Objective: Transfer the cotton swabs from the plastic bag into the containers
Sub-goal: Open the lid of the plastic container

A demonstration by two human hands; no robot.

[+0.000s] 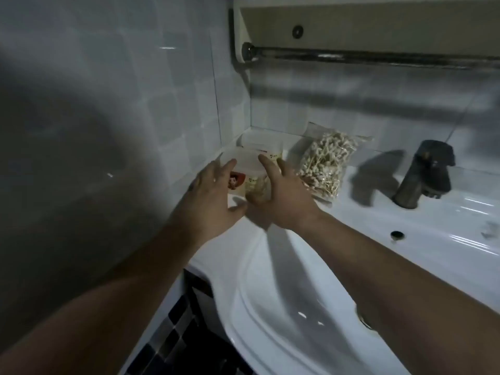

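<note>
The job looks to be at its very start: both hands are reaching for the containers, and the cotton swabs [322,169] all appear to be inside the bag [335,147]. The bag lies on the far ledge of the sink [405,239], just to the right of the containers and left of the tap [422,180]. The left hand [213,196] and the right hand [281,196] flank the near container [243,169], fingers spread and fairly straight, gripping nothing. Whether they touch its sides cannot be told in the dim light. The far container [259,142] stands close behind it in the far left corner, against the tiles. Next, I judge, the near container needs to be taken hold of and drawn forward, its top opened if it has a lid, and then the bag brought over. Counted: two containers, one bag, one tap, two hands, and swabs too many to count.
</note>
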